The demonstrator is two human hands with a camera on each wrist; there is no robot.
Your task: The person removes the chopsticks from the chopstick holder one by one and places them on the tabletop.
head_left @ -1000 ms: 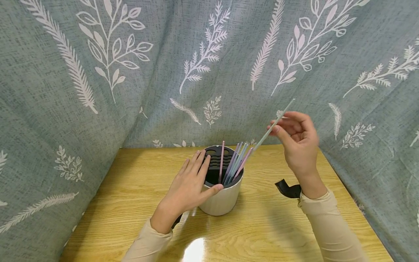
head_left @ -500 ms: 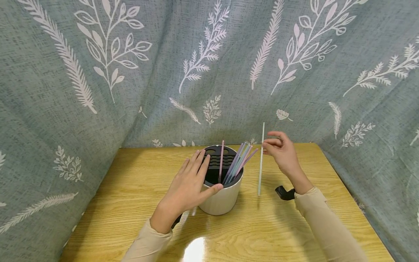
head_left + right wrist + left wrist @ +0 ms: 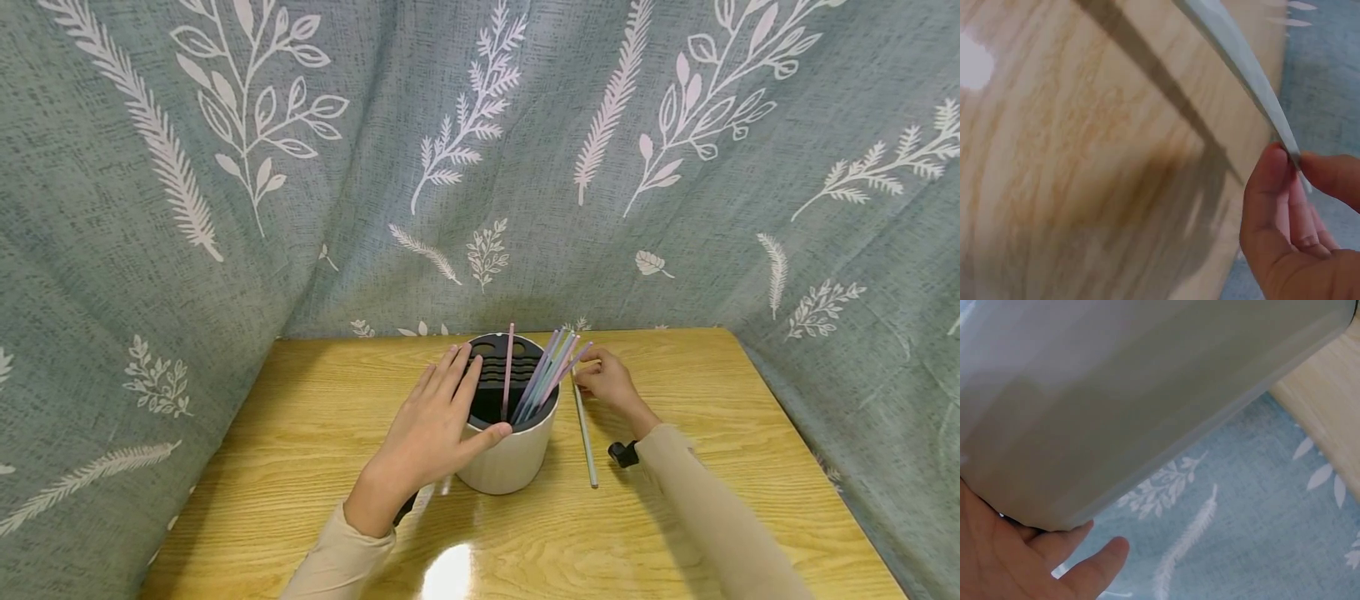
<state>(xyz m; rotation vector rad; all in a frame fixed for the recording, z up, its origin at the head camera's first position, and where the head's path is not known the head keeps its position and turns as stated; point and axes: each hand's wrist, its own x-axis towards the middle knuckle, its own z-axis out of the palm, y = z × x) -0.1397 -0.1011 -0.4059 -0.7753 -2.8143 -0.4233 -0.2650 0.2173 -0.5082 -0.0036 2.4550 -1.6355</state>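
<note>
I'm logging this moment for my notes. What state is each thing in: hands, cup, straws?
Left hand: fingers straight, resting against the cup's rim and side.
Right hand: pinches one end of the pale straw.
Pale straw: out of the cup, lying low along the table beside it.
Cup: upright on the table, open top with a black insert.
Coloured straws: standing in the cup, leaning right.
Table: wooden, glossy.

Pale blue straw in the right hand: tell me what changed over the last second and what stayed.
The right hand carried the thin pale blue straw down from above the round white holder to the wooden table beside it. It now lies nearly flat, its far end still pinched in the fingers. Unchanged: the left hand resting on the holder's rim, and the pastel straws standing inside.
</note>
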